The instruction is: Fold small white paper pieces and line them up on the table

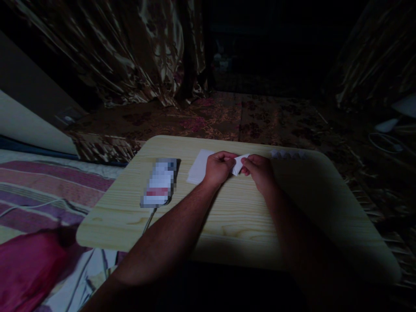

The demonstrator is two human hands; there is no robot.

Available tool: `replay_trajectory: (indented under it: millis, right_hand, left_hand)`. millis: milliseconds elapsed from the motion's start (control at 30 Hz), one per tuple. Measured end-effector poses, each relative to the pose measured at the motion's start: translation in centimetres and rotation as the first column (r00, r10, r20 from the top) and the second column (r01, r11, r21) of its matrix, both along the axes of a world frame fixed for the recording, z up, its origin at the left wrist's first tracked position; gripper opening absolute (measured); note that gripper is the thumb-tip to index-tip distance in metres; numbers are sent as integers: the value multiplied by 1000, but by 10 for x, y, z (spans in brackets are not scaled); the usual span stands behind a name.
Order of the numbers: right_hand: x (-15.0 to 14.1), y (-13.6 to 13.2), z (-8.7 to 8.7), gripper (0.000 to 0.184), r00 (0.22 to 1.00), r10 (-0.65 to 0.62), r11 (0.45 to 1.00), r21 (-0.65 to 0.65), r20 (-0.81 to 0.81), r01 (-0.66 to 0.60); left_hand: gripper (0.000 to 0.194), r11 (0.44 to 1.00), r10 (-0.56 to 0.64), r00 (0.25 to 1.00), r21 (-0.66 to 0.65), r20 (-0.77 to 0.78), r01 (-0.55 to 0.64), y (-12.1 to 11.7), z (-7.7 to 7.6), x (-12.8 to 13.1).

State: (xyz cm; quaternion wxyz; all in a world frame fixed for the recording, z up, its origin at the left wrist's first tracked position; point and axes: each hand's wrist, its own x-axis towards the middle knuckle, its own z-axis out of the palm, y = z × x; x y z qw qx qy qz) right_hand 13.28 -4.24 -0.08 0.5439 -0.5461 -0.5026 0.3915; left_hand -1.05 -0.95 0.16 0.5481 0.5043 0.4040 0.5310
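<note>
Between my two hands is a small folded piece of white paper (239,164), held just above the table. My left hand (221,167) pinches its left side between thumb and fingers. On the other side, my right hand (258,169) grips the paper's right edge, thumb on top. A stack of white paper sheets (199,168) lies beside my left hand and is partly covered by it. Beyond my right hand, several small folded paper pieces (287,154) sit in a row near the far edge; their exact shape is too dim to make out.
The light wood table (240,229) has rounded corners. A phone (159,182), its screen blurred, lies at the left with a white cable (148,221) running off the near edge. A striped bed (55,182) with a red cloth (29,268) adjoins the left; curtains (146,47) hang behind.
</note>
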Motion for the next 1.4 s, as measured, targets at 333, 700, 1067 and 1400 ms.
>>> replay_trajectory:
  millis: [333, 700, 1067, 1400]
  right_hand:
    - [-3, -2, 1, 30, 992, 10, 999, -36, 124, -6]
    - [-6, -5, 4, 28, 988, 56, 996, -72, 145, -46]
    - [-11, -6, 7, 24, 983, 77, 991, -124, 164, -57]
    - [-10, -7, 4, 25, 977, 126, 989, -104, 171, -110]
  left_hand:
    - [17, 1000, 16, 1000, 7, -10, -16, -1, 1, 1]
    - [16, 998, 53, 998, 16, 20, -53, 1, 1, 0]
    - [18, 997, 79, 997, 20, 20, -79, 3, -2, -1]
    - [18, 994, 107, 993, -7, 44, -106, 1, 2, -1]
